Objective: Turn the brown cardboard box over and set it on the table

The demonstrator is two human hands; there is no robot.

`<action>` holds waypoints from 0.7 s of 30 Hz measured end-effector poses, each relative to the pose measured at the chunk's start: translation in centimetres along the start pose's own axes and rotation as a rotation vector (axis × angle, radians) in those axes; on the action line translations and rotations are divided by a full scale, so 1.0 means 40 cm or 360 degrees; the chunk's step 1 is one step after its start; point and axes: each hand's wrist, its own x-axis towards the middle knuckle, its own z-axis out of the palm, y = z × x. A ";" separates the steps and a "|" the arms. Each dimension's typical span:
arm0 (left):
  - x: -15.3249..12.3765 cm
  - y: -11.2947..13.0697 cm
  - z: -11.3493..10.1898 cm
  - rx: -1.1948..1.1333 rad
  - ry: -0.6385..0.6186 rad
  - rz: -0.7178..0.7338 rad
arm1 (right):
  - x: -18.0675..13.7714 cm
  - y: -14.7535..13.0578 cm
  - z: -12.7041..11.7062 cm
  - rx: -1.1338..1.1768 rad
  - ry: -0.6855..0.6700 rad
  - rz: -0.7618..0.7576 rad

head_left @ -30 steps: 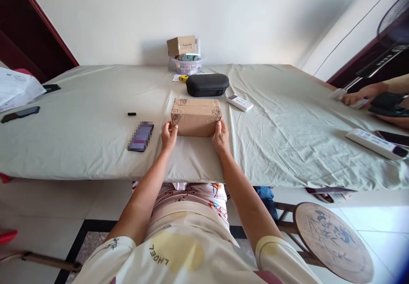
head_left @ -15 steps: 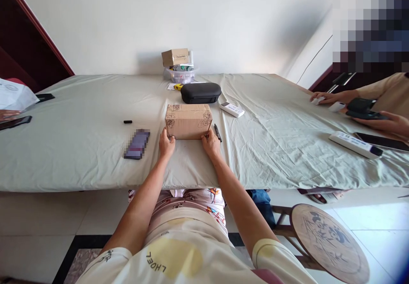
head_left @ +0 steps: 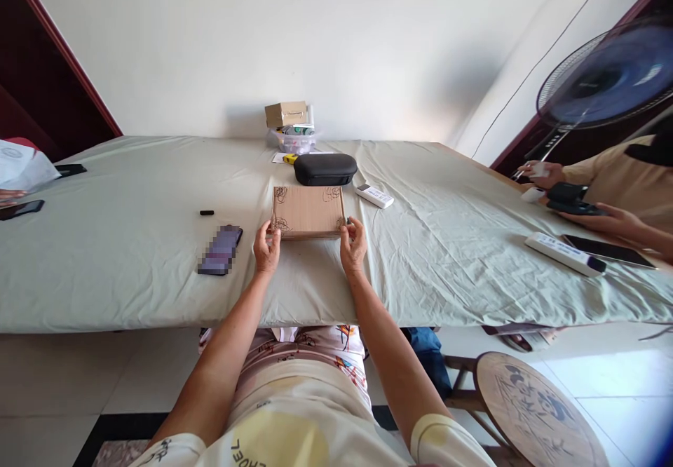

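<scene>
Brown cardboard makes up the box, which sits mid-counter near the front edge, its scribbled face upward; whether it rests fully flat I cannot tell. The left hand and right hand grasp its near corners, thumbs at the front. It looks stiff, dry and probably light, though the contents are hidden; opposite side walls should give the surest hold, since pressing the broad face might dent it. Beyond lies a matte black case with rounded ends, beside a smooth white device. Soft, wrinkled pale green cloth covers the counter; leftward rests a flat phone
</scene>
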 end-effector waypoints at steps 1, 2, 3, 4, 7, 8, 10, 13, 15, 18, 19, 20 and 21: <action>0.002 -0.001 -0.001 -0.0007 0.0023 0.0008 | -0.001 0.000 0.002 0.0036 0.0008 -0.0018; 0.004 -0.003 -0.001 -0.0008 0.0048 0.0017 | -0.002 0.002 0.004 0.0069 0.0013 -0.0035; 0.005 -0.005 -0.001 -0.0004 0.0071 0.0029 | -0.002 0.004 0.006 0.0094 0.0016 -0.0045; 0.007 -0.008 0.001 0.0001 0.0091 0.0044 | -0.002 0.006 0.008 0.0109 0.0016 -0.0049; 0.010 -0.015 0.007 0.0009 0.0124 0.0093 | -0.002 0.014 0.012 0.0121 0.0009 -0.0044; 0.010 -0.017 0.009 0.0016 0.0127 0.0106 | -0.001 0.016 0.013 0.0120 0.0004 -0.0046; 0.010 -0.021 0.011 0.0038 0.0121 0.0125 | -0.001 0.017 0.013 0.0117 -0.0002 -0.0056; 0.010 -0.022 0.008 0.0065 0.0118 0.0153 | -0.002 0.015 0.012 0.0113 0.0001 -0.0085; 0.010 -0.021 0.004 0.0081 0.0129 0.0176 | -0.004 0.012 0.011 0.0102 0.0013 -0.0110; 0.011 -0.018 0.001 0.0124 0.0143 0.0210 | -0.004 0.011 0.010 0.0076 0.0023 -0.0128; 0.011 -0.018 0.001 0.0145 0.0147 0.0218 | -0.004 0.011 0.010 0.0067 0.0021 -0.0129; 0.010 -0.017 0.001 0.0169 0.0150 0.0229 | -0.004 0.011 0.010 0.0059 0.0016 -0.0129; 0.010 -0.016 0.003 0.0202 0.0155 0.0240 | -0.004 0.011 0.011 0.0050 0.0013 -0.0132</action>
